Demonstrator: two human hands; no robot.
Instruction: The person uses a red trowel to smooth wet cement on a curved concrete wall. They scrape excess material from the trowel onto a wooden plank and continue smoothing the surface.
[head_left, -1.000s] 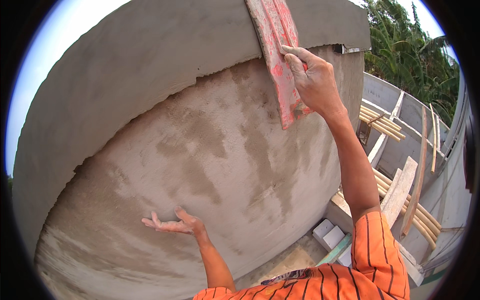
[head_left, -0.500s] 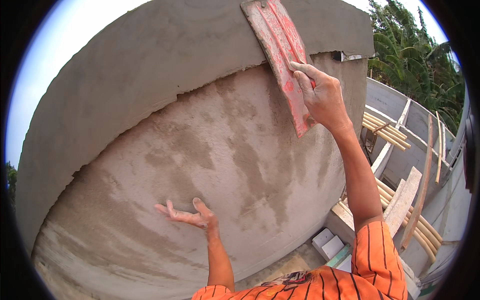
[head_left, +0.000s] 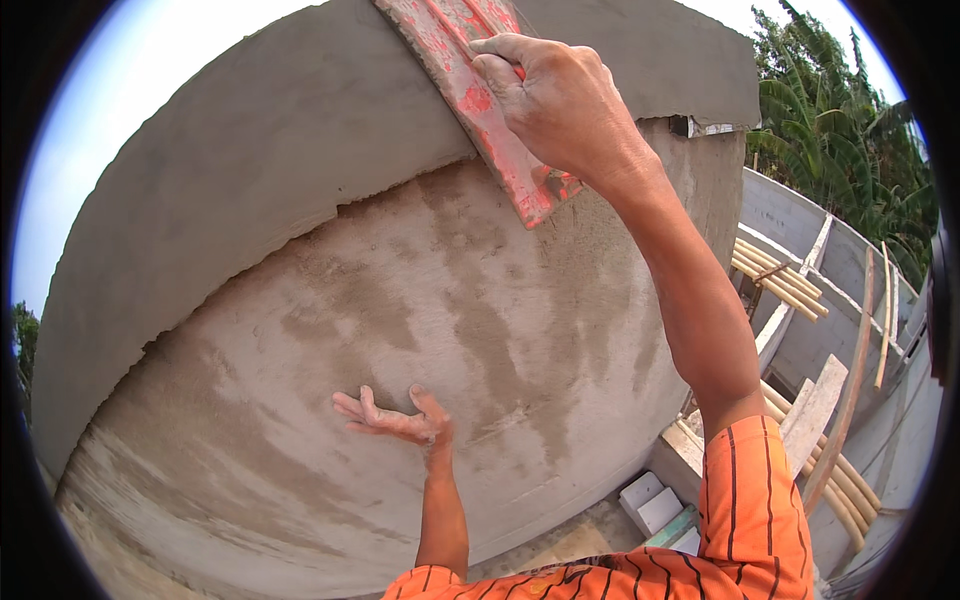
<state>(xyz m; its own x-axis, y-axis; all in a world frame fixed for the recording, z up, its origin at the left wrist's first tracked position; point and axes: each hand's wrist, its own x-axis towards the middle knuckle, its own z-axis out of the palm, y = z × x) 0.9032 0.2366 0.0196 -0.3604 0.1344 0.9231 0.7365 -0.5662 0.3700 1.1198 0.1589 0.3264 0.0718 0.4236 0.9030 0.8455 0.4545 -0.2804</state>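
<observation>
My right hand (head_left: 560,100) is wrapped round the handle of a long, worn red plastering float (head_left: 465,100). The float lies tilted against the wall, across the band of smooth grey wet plaster (head_left: 260,130) along the top; its lower end reaches past the plaster's ragged edge. Its upper end is cut off by the picture's edge. Below that band, the wall (head_left: 480,320) is rougher, with damp brown streaks. My left hand (head_left: 400,417) is held out in front of this lower part, fingers spread and dusted with plaster, holding nothing. Whether it touches the wall I cannot tell.
To the right, below, lie bundles of pale poles (head_left: 780,280) and rough planks (head_left: 815,410) among low grey walls. White blocks (head_left: 650,500) sit at the wall's foot. Leafy green trees (head_left: 830,130) stand behind at the right.
My right hand has moved the float up and to the left along the plaster. The left hand has shifted slightly to the right, still spread.
</observation>
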